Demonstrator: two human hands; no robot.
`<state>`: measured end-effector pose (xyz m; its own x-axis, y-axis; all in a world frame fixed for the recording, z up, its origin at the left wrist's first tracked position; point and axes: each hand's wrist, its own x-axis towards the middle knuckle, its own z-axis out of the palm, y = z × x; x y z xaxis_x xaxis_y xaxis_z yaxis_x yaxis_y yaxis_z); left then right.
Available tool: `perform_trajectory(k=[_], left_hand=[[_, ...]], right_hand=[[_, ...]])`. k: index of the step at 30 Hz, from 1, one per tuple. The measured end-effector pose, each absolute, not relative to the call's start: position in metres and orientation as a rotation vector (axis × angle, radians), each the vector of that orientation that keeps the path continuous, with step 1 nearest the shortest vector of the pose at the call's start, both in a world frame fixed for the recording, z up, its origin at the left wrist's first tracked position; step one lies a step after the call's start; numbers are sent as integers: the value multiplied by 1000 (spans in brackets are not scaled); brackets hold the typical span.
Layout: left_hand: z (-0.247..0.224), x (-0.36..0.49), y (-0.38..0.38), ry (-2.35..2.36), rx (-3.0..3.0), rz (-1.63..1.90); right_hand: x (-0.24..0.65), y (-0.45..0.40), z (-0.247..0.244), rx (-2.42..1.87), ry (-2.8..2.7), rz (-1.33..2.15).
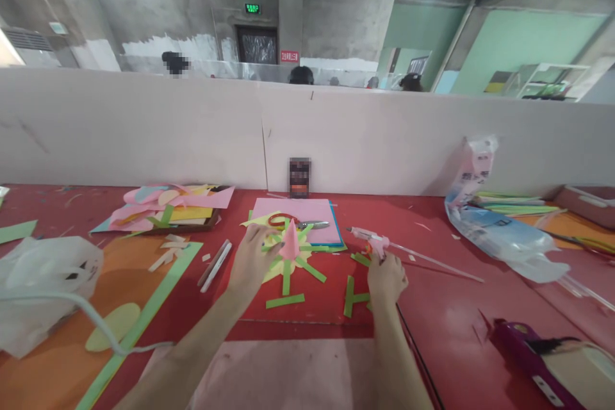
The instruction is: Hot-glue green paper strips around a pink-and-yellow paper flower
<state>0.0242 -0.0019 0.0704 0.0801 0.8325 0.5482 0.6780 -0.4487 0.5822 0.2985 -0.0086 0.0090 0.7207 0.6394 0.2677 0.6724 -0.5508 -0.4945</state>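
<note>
Okay, using the pink paper cone [291, 242] as the reference point, since it stands point-up in the middle of the red counter [446, 314]. It's on a yellow paper piece [271, 271] with green strips [311, 269] fanning out around it like rays.

Left hand [254, 256] is just left of the cone, fingers bent at the yellow piece's edge. Can't tell if they're actually pinching anything, the fingertips are too hard to make out. Right hand [387, 277] is off to the cone's right, curled around the handle of a pink glue gun [376, 242]. Nozzle faces back toward the cone side, and a long clear glue stick [439, 262] pokes out the rear, away from the cone.

Right behind the cone there's a pair of scissors [313, 225] with a red handle, lying on a pink sheet [314, 209]. One loose green strip [285, 301] sits in front of the cone, and a few more strips [349, 296] are to its right, close to the right hand. Left of the cone, past the left hand, are two pens [216, 266], then a messy paper pile [173, 208] farther back. Way over right of it: crinkly plastic packaging [504, 237].
</note>
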Motion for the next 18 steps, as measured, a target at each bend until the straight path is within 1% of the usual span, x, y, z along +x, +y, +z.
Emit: perform_trajectory(k=[3,6,9,12,18], left_hand=[[46,13,-34,1565,2172,857],[26,9,-56,1561,2197,647],[23,15,-65,1598,2208,544],[26,22,-65,1617,2213,494],[20,26,-64,1627,2193,556]], right_hand=[[297,-10,12,-2216,-975,-129],[293,-11,16,-2035,-946,-153],[291,-12,19,-1865,-881,-145],[290,-12,21,-1798,-835,-118],[287,-12,22,-1779,-838,-68]])
